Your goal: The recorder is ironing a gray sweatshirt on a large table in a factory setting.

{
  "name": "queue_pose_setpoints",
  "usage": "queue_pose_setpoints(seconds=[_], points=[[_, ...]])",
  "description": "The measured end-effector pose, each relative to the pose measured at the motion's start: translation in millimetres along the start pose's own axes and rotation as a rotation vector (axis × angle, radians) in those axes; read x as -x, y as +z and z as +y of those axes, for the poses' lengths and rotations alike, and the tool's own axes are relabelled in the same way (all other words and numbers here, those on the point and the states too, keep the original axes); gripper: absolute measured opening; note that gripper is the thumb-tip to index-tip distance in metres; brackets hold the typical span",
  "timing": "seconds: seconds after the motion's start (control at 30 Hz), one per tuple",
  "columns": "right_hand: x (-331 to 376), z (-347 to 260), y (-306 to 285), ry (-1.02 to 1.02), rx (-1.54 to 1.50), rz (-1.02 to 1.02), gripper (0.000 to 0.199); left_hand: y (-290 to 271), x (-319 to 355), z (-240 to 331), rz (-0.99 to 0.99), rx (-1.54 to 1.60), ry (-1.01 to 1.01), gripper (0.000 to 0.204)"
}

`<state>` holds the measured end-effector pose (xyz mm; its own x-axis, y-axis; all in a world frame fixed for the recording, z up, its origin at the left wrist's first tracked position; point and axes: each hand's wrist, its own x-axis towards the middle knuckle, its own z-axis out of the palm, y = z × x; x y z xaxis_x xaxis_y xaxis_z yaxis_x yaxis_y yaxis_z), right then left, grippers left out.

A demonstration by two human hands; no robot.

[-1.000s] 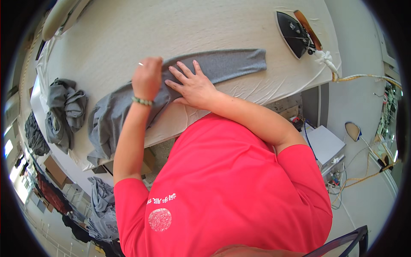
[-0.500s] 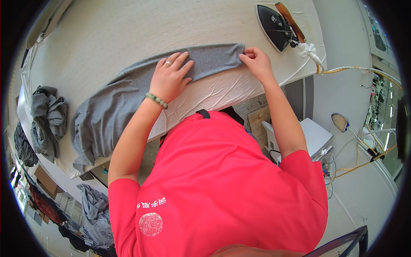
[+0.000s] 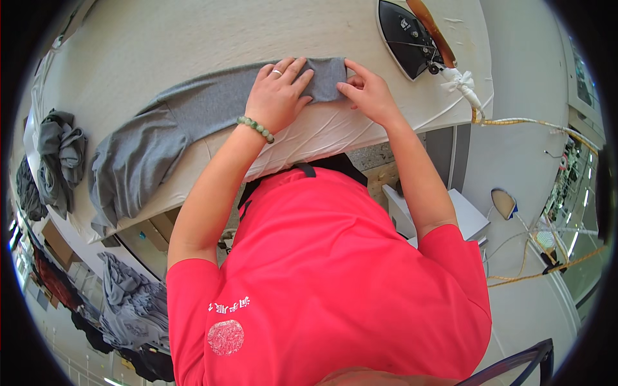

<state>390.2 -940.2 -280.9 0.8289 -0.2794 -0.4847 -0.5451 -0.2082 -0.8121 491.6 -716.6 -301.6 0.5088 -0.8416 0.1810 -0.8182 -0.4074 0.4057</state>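
A grey garment (image 3: 212, 96) lay along the front edge of the tabletop (image 3: 193, 38), its sleeve the long axis: from a bunched body near the front left corner, it ran rightward and slightly away from the person, ending in a cuff (image 3: 330, 67). The right hand (image 3: 370, 96) was nearer that end, thumb and forefinger apart along its edge; whether they pinched any cloth could not be told. The left hand (image 3: 278, 93) rested palm down just short of the cuff, fingers slightly spread on the sleeve, so most of the garment lay to its left. Farther out, beyond the right hand, an iron (image 3: 412, 42) sat near the tabletop's right edge, well apart from the cloth. A crumpled grey bundle (image 3: 59, 157) lay at the left edge.
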Motion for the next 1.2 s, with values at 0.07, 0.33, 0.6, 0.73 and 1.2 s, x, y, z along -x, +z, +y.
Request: queue_pose_setpoints(seconds=[0.07,0.33,0.6,0.73,1.2], points=[[-3.2,5.5,-4.8,0.013,-0.007,-0.037,0.066,3.8,-3.3,9.3,0.064,-0.052,-0.066,0.051],[-5.3,17.8,-16.2,-0.074,0.026,-0.076,0.059,28.0,45.4,69.1,0.149,-0.114,-0.219,0.041],[-23.5,-8.4,-11.5,-1.053,0.648,-0.061,0.044,63.6,34.2,103.1,0.155,-0.172,-0.278,0.04],[-49.0,-0.3,-15.0,-1.07,0.768,-0.044,0.043,56.8,29.9,117.0,0.252,-0.164,-0.311,0.047],[-52.8,-37.2,-114.1,-1.05,1.063,0.425,0.041,56.6,27.3,118.1,0.258,-0.133,-0.331,0.049]])
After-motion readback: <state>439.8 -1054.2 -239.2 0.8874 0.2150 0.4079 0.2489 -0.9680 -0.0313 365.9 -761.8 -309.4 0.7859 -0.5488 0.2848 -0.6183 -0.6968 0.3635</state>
